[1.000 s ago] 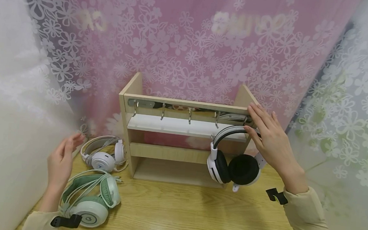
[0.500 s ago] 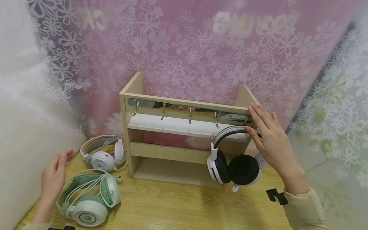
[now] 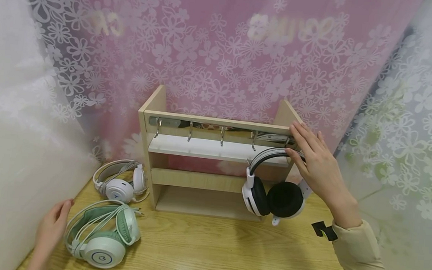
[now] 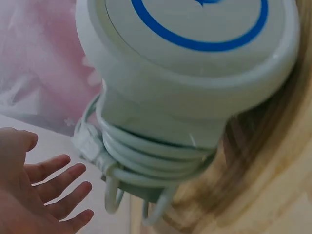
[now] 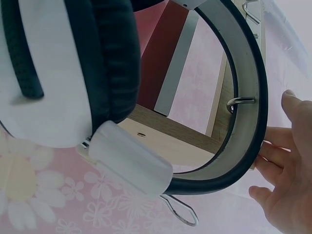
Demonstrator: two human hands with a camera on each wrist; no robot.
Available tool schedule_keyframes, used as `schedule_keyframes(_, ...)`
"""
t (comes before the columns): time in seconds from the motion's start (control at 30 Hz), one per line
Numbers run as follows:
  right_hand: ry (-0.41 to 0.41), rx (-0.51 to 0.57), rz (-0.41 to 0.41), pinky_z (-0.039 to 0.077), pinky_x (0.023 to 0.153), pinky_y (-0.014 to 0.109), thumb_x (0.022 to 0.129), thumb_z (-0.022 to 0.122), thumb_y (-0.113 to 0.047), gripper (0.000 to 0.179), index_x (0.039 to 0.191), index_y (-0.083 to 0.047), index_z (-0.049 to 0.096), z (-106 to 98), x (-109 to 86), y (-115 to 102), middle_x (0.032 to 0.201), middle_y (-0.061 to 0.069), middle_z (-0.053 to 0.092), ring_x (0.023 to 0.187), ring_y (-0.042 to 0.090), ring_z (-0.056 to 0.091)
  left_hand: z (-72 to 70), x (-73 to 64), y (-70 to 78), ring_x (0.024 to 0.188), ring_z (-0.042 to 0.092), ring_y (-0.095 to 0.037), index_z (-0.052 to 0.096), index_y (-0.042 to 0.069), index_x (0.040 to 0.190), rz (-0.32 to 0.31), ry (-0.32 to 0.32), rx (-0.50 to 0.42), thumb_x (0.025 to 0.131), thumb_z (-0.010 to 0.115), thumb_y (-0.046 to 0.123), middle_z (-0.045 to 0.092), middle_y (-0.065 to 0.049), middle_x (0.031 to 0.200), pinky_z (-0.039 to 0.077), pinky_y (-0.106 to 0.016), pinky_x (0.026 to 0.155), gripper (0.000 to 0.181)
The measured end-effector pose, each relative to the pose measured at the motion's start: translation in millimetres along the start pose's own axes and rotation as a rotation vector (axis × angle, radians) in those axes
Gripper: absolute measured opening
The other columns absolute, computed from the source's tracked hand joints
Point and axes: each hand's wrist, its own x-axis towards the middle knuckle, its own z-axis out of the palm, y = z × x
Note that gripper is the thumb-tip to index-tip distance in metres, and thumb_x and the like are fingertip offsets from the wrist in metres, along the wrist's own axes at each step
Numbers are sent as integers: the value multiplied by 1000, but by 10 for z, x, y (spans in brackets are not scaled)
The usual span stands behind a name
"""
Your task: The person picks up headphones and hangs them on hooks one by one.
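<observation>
White-and-black headphones (image 3: 284, 199) hang by their headband from a hook at the right end of a small wooden rack (image 3: 212, 181). My right hand (image 3: 317, 167) lies with straight fingers on the rack's upper right corner, its thumb by the headband. The right wrist view has the hand (image 5: 287, 161) just outside the headband (image 5: 262, 117), which passes over a metal hook (image 5: 241, 101). At lower left, my left hand (image 3: 52, 226) is beside mint-green headphones (image 3: 104, 250) with fingers loosely bent, holding nothing. In the left wrist view a gap separates it from their wound cable (image 4: 151, 151).
White headphones (image 3: 119, 190) lie on the wooden table (image 3: 208, 251) against the rack's left side. Several metal hooks (image 3: 222, 136) line the rack's upper rail. Pink floral curtain (image 3: 222, 47) stands behind, with pale sheets at both sides.
My left hand has moved down and left, from beside the white headphones to beside the green ones, which have shifted slightly left. The right hand and the hanging headphones stay where they were.
</observation>
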Motion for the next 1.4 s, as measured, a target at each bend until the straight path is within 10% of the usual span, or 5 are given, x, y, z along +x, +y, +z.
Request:
schedule_keyframes(0.2, 1, 9, -1, 13, 125, 51, 102, 60, -31, 64, 157, -8, 37, 13, -3, 4, 162, 12, 37, 151, 30, 30, -43, -46, -141, 124, 46, -58, 44, -15, 139, -46, -110, 54, 110, 32, 33, 46, -43, 137, 38, -62, 97, 57)
schedule_keyframes(0.5, 4, 8, -3, 13, 125, 51, 102, 62, -30, 64, 157, -9, 37, 15, -6, -7, 162, 11, 37, 151, 30, 30, -77, -110, -319, 115, 56, -55, 46, -21, 135, -8, -218, 109, 109, 39, 28, 50, -45, 132, 45, -24, 77, 55)
schedule_keyframes(0.67, 7, 12, -2, 12, 126, 50, 102, 62, -29, 64, 157, -8, 37, 11, -5, -3, 162, 12, 36, 151, 30, 30, -69, -110, -359, 90, 58, 2, 47, -20, 134, -45, -258, 67, 109, 40, 28, 52, -44, 131, 45, -14, 69, 55)
schedule_keyframes(0.87, 6, 7, 0, 12, 126, 49, 101, 64, -27, 66, 158, -9, 36, 1, -3, -7, 162, 11, 36, 151, 31, 30, -94, -97, -358, 100, 65, -21, 41, -22, 138, -121, -321, 61, 110, 34, 29, 49, -43, 136, 43, -14, 72, 58)
schedule_keyframes(1.4, 4, 7, 0, 13, 126, 49, 101, 63, -28, 65, 158, -9, 36, 12, 9, -1, 162, 11, 36, 151, 31, 29, -108, -76, -444, 76, 60, 4, 33, -28, 139, -307, -439, -100, 110, 39, 32, 72, -18, 102, 56, -20, 71, 67)
